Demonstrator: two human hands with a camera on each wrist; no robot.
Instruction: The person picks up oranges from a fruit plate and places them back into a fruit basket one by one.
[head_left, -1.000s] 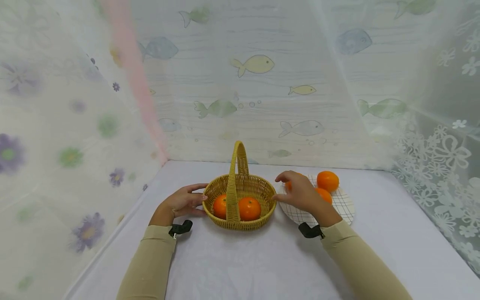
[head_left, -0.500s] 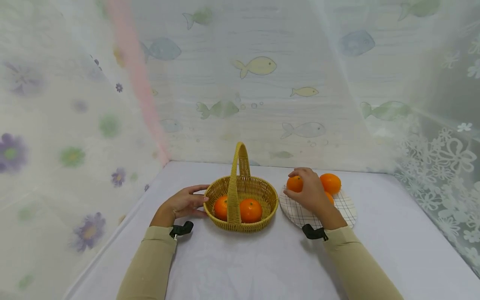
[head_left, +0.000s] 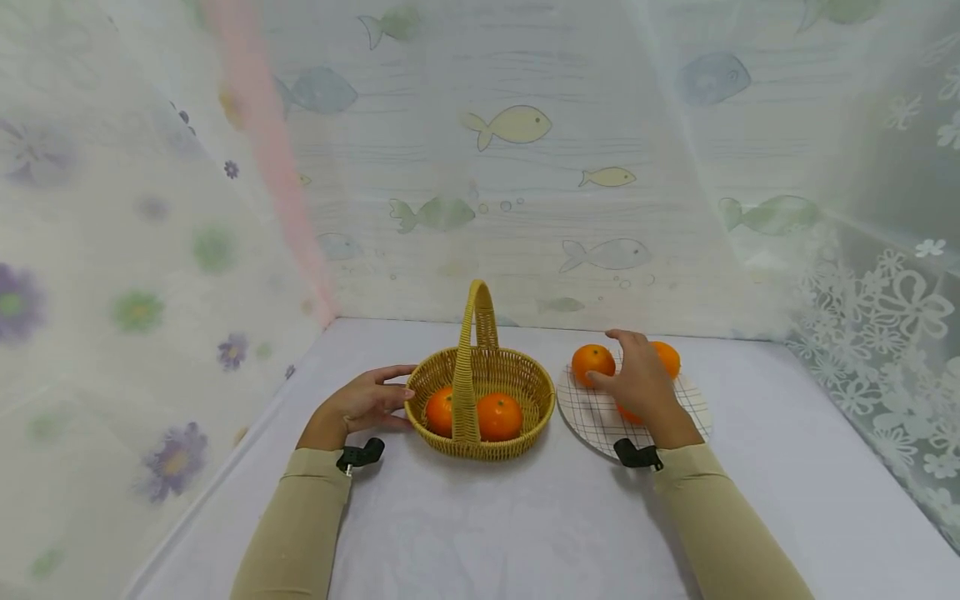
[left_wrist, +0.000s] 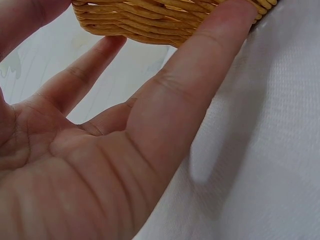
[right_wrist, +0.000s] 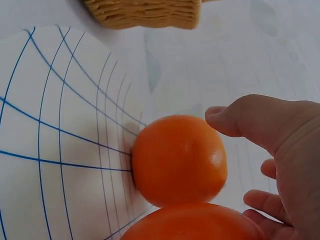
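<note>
A yellow woven basket (head_left: pixel 534 379) with an arched handle stands mid-table, two oranges (head_left: pixel 499 417) inside it. At its left side my left hand (head_left: pixel 369 403) touches the wall with mostly straight fingers, as the left wrist view also shows on the weave (left_wrist: pixel 150 20). My right hand (head_left: pixel 641 377) hovers over a white plate (head_left: pixel 588 429) with a dark-lined grid, its thumb and fingers spread apart, nothing held. Three oranges lie on the plate: one left of the hand (head_left: pixel 592 365), one behind it (head_left: pixel 666 358), one partly hidden beneath it (head_left: pixel 632 414). The right wrist view shows the thumb close by an orange (right_wrist: pixel 180 160).
A white cloth (head_left: pixel 480 525) covers the table. Behind stands a sheer curtain (head_left: pixel 517 208) printed with fish, and flower-patterned curtains (head_left: pixel 172 375) hang at the sides. Each wrist wears a black mount, one on the left (head_left: pixel 362 455) and one on the right (head_left: pixel 637 455).
My right hand has moved rightward from beside the basket to over the plate, bringing the left orange into fuller view. The left hand has stayed at the basket.
</note>
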